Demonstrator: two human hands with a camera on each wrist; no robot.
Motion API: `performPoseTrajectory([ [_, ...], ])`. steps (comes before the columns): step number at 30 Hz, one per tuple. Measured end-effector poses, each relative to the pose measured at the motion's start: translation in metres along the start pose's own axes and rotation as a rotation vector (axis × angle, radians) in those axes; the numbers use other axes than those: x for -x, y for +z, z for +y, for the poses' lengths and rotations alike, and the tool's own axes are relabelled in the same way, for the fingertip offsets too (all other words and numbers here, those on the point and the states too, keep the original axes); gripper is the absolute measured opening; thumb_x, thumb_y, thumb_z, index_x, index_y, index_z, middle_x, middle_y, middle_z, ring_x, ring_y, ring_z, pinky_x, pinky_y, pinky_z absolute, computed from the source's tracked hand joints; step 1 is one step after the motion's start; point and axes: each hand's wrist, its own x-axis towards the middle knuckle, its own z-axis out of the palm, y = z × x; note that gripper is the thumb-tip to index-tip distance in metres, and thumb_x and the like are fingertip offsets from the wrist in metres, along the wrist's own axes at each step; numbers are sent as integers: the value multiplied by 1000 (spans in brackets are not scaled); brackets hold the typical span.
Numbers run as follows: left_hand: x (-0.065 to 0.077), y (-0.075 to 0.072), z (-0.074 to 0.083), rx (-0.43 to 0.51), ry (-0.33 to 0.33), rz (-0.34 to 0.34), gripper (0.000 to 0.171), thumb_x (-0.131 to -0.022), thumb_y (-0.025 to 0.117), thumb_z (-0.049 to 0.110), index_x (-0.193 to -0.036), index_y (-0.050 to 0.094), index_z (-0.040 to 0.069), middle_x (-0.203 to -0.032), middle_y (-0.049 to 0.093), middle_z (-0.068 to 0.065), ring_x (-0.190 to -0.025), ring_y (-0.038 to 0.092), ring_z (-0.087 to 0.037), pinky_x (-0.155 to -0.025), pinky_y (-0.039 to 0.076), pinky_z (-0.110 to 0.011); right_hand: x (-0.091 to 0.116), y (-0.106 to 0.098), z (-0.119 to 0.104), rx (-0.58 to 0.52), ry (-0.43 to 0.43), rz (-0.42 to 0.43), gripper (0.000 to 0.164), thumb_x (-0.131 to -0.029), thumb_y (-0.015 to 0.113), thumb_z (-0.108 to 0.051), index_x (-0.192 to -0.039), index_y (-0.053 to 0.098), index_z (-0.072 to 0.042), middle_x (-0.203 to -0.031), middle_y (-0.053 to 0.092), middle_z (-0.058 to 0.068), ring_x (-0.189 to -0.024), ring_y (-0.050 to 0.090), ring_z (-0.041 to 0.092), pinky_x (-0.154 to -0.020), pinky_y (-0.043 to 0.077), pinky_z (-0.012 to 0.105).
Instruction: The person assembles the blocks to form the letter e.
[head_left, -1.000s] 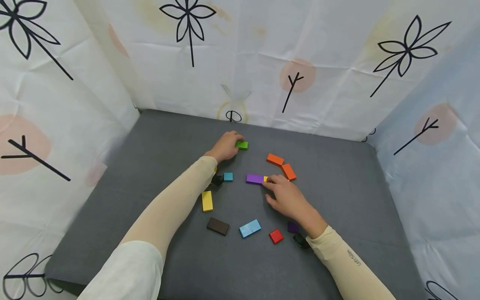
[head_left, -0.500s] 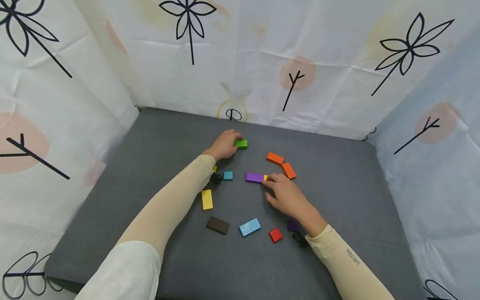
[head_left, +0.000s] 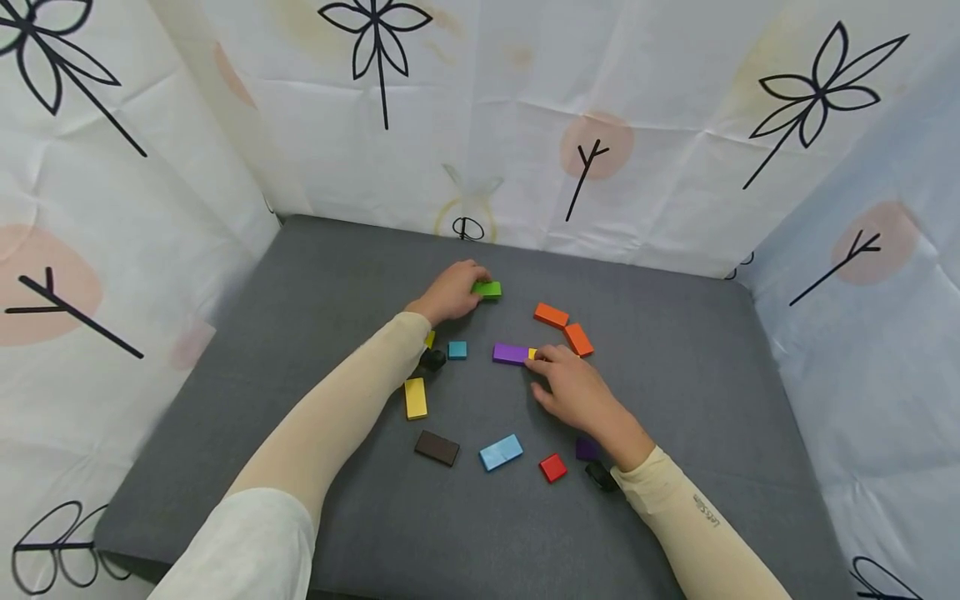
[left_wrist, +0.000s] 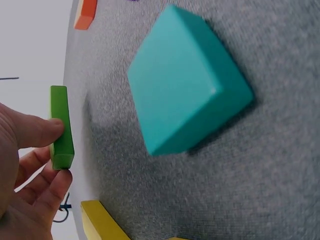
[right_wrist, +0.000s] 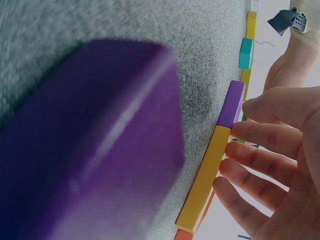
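The left hand (head_left: 452, 290) pinches a green block (head_left: 491, 291) toward the gray table's (head_left: 352, 258) far side. Right hand (head_left: 576, 392), fingers extended, touches a yellow-orange block (right_wrist: 202, 182) abutting a purple block (right_wrist: 231, 105). Apparently positioning blocks; next calls for steady placement.

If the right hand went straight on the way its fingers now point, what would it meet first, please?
Probably the yellow block: the right hand has its fingertips right at it, near the purple block at its end. Whether they actually touch is unclear.
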Motion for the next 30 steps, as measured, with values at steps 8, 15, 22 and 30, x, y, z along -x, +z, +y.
performPoseTrajectory([
  [8,0,-1,11,6,20,-5,36,-105,66,4,-141,69,3,-139,64,-15,-128,60,-30,-110,48,-43,-1,-1,1,7,2,-11,40,-99,80,-16,-136,76,-3,-132,67,12,-113,62,28,-94,58,47],
  [15,0,4,17,-5,15,-27,36,-105,69,5,-141,70,4,-138,65,-14,-128,60,-30,-111,47,-44,-2,0,1,8,7,-13,40,-99,80,-17,-136,76,-4,-132,67,12,-114,63,27,-93,58,47],
  [22,-1,11,21,2,27,-25,36,-105,69,6,-141,70,4,-135,65,-13,-125,60,-29,-110,48,-43,-2,-1,0,15,3,-17,39,-99,80,-17,-135,77,-3,-130,67,12,-112,63,28,-92,58,47],
  [30,-4,12,29,4,40,-19,36,-105,70,7,-141,70,6,-135,65,-11,-125,60,-27,-110,48,-41,-3,-2,0,10,-3,-13,39,-99,80,-16,-135,77,-3,-130,68,12,-112,63,28,-91,58,47],
])
